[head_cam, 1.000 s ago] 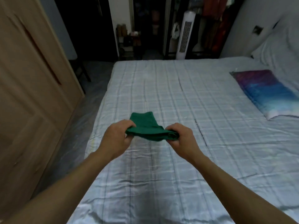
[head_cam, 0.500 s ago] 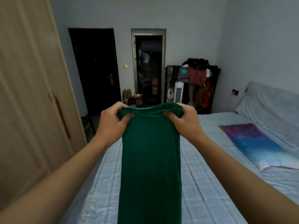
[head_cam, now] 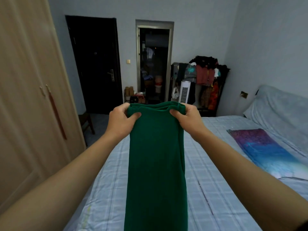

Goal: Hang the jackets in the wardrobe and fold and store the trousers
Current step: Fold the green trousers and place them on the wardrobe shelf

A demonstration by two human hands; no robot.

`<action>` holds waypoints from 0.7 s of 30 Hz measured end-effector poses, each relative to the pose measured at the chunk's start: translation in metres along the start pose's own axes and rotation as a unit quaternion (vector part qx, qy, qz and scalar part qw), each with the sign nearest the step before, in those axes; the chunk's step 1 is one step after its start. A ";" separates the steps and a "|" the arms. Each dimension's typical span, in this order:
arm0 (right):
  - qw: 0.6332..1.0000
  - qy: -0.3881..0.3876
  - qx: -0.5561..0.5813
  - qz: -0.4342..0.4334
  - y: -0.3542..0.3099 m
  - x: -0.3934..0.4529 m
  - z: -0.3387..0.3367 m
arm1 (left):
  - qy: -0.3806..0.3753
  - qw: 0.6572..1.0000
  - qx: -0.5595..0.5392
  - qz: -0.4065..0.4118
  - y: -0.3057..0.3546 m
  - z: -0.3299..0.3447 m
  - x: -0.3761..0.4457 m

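Note:
Green trousers (head_cam: 156, 164) hang straight down in front of me over the bed, their lower end out of view below. My left hand (head_cam: 121, 120) pinches the left corner of the waistband and my right hand (head_cam: 188, 119) pinches the right corner, both at chest height. The wooden wardrobe (head_cam: 30, 100) stands at my left with its doors shut.
The bed (head_cam: 216, 189) with a checked sheet fills the lower right; a purple-blue pillow (head_cam: 263, 149) lies on it. A small chair (head_cam: 86, 120) stands past the wardrobe. At the far wall are a dark door (head_cam: 98, 64), an open doorway and a loaded clothes rack (head_cam: 205, 77) with a white tower fan.
One second ago the trousers were a folded bundle held low over the bed. I lifted them and they dropped open full length; since half a second ago they hang nearly unchanged.

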State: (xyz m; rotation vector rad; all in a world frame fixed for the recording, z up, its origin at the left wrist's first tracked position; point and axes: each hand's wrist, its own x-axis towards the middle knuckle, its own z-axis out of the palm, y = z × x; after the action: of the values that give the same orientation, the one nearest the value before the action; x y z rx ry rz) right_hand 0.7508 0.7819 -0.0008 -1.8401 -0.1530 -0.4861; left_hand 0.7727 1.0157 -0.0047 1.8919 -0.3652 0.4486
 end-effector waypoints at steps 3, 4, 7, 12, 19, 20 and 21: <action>0.999 0.003 0.002 -0.039 -0.004 0.015 0.003 | 0.011 1.000 -0.005 0.025 0.003 -0.004 0.016; 0.999 -0.003 0.004 -0.050 -0.003 0.017 0.003 | 0.012 0.999 -0.005 0.031 0.002 -0.005 0.018; 0.997 -0.014 -0.009 -0.078 0.002 0.016 0.005 | 0.008 0.999 -0.012 0.049 -0.005 -0.007 0.018; 0.996 -0.033 -0.027 -0.072 0.029 -0.003 0.009 | -0.013 0.999 0.007 0.041 -0.032 -0.004 -0.001; 0.993 -0.089 -0.074 -0.023 0.089 -0.094 0.008 | -0.032 0.997 0.050 -0.040 -0.070 0.012 -0.105; 0.992 -0.100 -0.076 -0.011 0.098 -0.114 0.007 | -0.043 0.996 0.060 -0.055 -0.077 0.015 -0.124; 0.991 -0.110 -0.077 0.002 0.106 -0.136 0.007 | -0.054 0.994 0.069 -0.069 -0.083 0.017 -0.145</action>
State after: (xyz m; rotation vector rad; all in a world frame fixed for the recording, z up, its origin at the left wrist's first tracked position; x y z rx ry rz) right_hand 0.6657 0.7723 -0.1512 -2.0438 -0.2681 -0.2965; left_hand 0.6847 1.0346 -0.1472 2.0675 -0.2771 0.2851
